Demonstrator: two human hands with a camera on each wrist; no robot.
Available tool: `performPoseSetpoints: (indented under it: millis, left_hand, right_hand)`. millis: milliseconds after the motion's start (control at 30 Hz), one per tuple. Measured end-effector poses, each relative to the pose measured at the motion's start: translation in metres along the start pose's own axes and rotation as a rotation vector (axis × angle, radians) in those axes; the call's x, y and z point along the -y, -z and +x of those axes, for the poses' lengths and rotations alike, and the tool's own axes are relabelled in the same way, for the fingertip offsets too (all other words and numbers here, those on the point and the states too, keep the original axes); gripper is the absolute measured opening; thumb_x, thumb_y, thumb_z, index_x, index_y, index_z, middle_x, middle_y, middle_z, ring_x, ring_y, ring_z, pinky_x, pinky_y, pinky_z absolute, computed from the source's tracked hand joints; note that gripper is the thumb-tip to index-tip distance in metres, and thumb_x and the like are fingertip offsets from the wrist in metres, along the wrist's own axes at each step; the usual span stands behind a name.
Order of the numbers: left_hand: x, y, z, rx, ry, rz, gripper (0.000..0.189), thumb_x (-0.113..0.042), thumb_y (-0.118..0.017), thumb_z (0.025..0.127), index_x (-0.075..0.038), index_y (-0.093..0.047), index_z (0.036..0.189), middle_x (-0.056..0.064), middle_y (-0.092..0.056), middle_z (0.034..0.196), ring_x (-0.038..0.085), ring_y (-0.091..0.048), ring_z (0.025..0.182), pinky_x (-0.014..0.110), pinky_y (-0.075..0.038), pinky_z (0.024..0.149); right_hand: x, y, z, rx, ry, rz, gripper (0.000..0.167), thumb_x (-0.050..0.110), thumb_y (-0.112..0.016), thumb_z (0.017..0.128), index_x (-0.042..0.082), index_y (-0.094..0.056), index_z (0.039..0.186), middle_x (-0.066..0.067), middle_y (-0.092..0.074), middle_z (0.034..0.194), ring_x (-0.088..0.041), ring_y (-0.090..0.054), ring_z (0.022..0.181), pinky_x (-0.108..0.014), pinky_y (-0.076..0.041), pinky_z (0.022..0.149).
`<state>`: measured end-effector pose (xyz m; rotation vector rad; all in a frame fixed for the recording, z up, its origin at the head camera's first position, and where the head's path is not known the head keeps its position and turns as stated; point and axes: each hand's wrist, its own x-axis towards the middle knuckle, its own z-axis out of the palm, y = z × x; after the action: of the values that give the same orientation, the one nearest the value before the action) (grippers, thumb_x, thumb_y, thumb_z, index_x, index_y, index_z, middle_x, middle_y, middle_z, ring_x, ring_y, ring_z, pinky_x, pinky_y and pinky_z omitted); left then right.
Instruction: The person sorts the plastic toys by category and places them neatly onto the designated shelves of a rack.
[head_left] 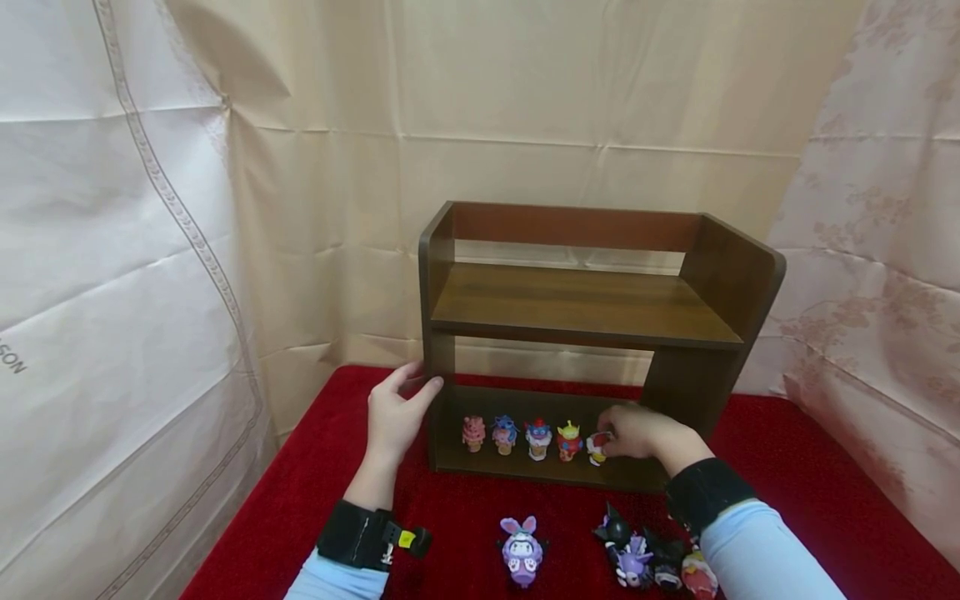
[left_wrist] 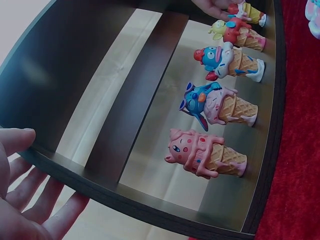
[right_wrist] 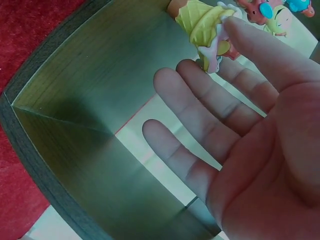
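Observation:
My right hand [head_left: 633, 432] pinches an ice-cream-cone figurine [right_wrist: 202, 30] between thumb and fingers, low over the lower shelf [head_left: 480, 465]. To its left stand several cone figurines in a row: a red one with a yellow-green head [head_left: 569, 442], a blue one with a red top [head_left: 537, 439], a blue one on pink [head_left: 504, 435] and a pink one [head_left: 473, 433]. My left hand [head_left: 395, 417] touches the left side panel of the brown shelf unit [head_left: 585, 304], its fingers fairly straight along the outside and the thumb at the front edge.
On the red cloth [head_left: 450, 533] in front lies a purple figurine with rabbit ears [head_left: 521, 552]. Several more figurines, dark and purple ones [head_left: 633, 560] among them, lie bunched near my right forearm. A beige cloth [head_left: 525, 100] hangs behind the unit.

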<state>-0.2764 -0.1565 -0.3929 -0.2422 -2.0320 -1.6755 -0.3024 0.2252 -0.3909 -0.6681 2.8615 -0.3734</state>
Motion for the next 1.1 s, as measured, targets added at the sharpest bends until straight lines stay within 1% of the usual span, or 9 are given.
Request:
performPoseSetpoints:
  millis: [133, 200, 300, 433, 533, 633, 767, 933, 1100]
  left_hand:
    - [0.001, 0.000, 0.000, -0.001, 0.002, -0.002, 0.036, -0.017, -0.078, 0.092, -0.008, -0.072, 0.127, 0.011, -0.070, 0.124, 0.032, -0.067, 0.110, 0.050, -0.058, 0.086]
    - [0.001, -0.001, -0.001, 0.001, 0.003, -0.004, 0.036, -0.017, -0.078, 0.092, -0.008, -0.072, 0.126, 0.010, -0.071, 0.124, 0.031, -0.067, 0.110, 0.050, -0.058, 0.085]
    - [0.001, -0.001, -0.001, -0.002, 0.000, -0.001, 0.035, -0.017, -0.078, 0.092, -0.009, -0.073, 0.125, 0.010, -0.071, 0.123, 0.030, -0.068, 0.109, 0.050, -0.058, 0.085]
    - [0.002, -0.001, 0.000, -0.006, -0.002, -0.005, 0.036, -0.017, -0.078, 0.092, -0.008, -0.072, 0.125, 0.011, -0.071, 0.123, 0.032, -0.067, 0.110, 0.050, -0.058, 0.085]
    - [0.002, -0.001, 0.000, -0.003, -0.001, -0.012, 0.037, -0.018, -0.078, 0.092, -0.007, -0.072, 0.126, 0.012, -0.071, 0.123, 0.036, -0.066, 0.112, 0.051, -0.058, 0.085]
    - [0.003, -0.001, 0.000, -0.001, 0.000, -0.012, 0.037, -0.018, -0.078, 0.092, -0.007, -0.072, 0.126, 0.011, -0.071, 0.124, 0.036, -0.065, 0.113, 0.052, -0.057, 0.086]
    - [0.002, -0.001, 0.000, -0.002, -0.004, -0.010, 0.037, -0.017, -0.078, 0.092, -0.007, -0.072, 0.126, 0.011, -0.071, 0.124, 0.033, -0.066, 0.112, 0.052, -0.057, 0.086]
    - [0.003, -0.001, 0.000, -0.001, -0.008, -0.013, 0.037, -0.018, -0.078, 0.092, -0.007, -0.072, 0.126, 0.015, -0.070, 0.125, 0.031, -0.067, 0.111, 0.051, -0.057, 0.087]
    - [0.003, -0.001, 0.000, -0.004, -0.007, -0.017, 0.035, -0.019, -0.077, 0.093, -0.008, -0.072, 0.126, 0.013, -0.071, 0.124, 0.030, -0.067, 0.111, 0.050, -0.057, 0.087]
  right_hand:
    - [-0.001, -0.001, -0.002, 0.005, 0.004, 0.012, 0.031, 0.014, -0.079, 0.085, 0.000, -0.068, 0.111, -0.003, -0.060, 0.088, -0.017, -0.055, 0.077, -0.038, -0.050, 0.068]
    - [-0.003, -0.001, -0.003, 0.007, 0.007, 0.014, 0.036, 0.015, -0.079, 0.086, -0.001, -0.066, 0.115, -0.003, -0.061, 0.091, -0.018, -0.056, 0.079, -0.039, -0.050, 0.070]
    - [-0.005, -0.001, -0.006, 0.012, -0.013, 0.028, 0.044, 0.019, -0.079, 0.088, -0.002, -0.063, 0.124, -0.004, -0.062, 0.095, -0.018, -0.058, 0.083, -0.041, -0.051, 0.073]
    - [-0.005, 0.003, -0.011, 0.005, -0.030, 0.047, 0.049, 0.022, -0.078, 0.090, 0.000, -0.061, 0.130, -0.007, -0.066, 0.101, -0.022, -0.063, 0.091, -0.043, -0.054, 0.076]
    - [-0.004, 0.008, -0.016, -0.012, -0.004, 0.054, 0.048, 0.022, -0.078, 0.090, -0.001, -0.061, 0.129, -0.011, -0.068, 0.104, -0.027, -0.066, 0.095, -0.044, -0.055, 0.077]
    - [-0.004, 0.012, -0.022, -0.032, 0.010, 0.060, 0.044, 0.021, -0.078, 0.090, -0.001, -0.062, 0.125, -0.013, -0.068, 0.102, -0.027, -0.066, 0.092, -0.044, -0.055, 0.076]
    - [-0.003, 0.017, -0.030, -0.048, 0.014, 0.041, 0.037, 0.020, -0.078, 0.090, 0.001, -0.066, 0.119, -0.010, -0.068, 0.098, -0.021, -0.064, 0.087, -0.043, -0.055, 0.075]
    - [-0.001, 0.022, -0.039, -0.050, 0.025, 0.027, 0.032, 0.021, -0.079, 0.090, 0.003, -0.068, 0.115, -0.002, -0.066, 0.093, -0.015, -0.060, 0.081, -0.040, -0.053, 0.072]
    - [0.003, 0.027, -0.049, -0.047, 0.043, 0.014, 0.032, 0.024, -0.079, 0.090, 0.005, -0.068, 0.114, -0.002, -0.066, 0.093, -0.016, -0.061, 0.082, -0.041, -0.054, 0.073]
